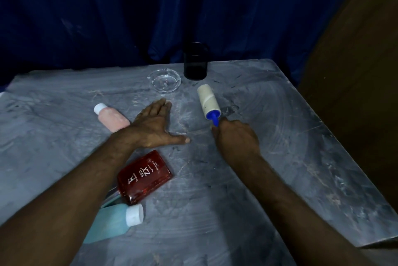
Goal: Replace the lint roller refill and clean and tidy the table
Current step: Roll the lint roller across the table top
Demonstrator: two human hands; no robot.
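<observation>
Well, smeared table [269, 158] (blue curtain [107, 17])

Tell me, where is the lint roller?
In the head view the lint roller lies right of centre on the table, its blue handle gripped by the right hand, with the glass ashtray to its left and the black cup behind.

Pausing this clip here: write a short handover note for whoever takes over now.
Left hand: flat on the table, holding nothing.
Right hand: grips the lint roller by its blue handle, roll on the table.
On their sides: pink bottle, red bottle, blue bottle.
Toward the far edge: glass ashtray, black cup.
Refill swap: cannot tell.
Left: rolling, tidying bottles.
</observation>
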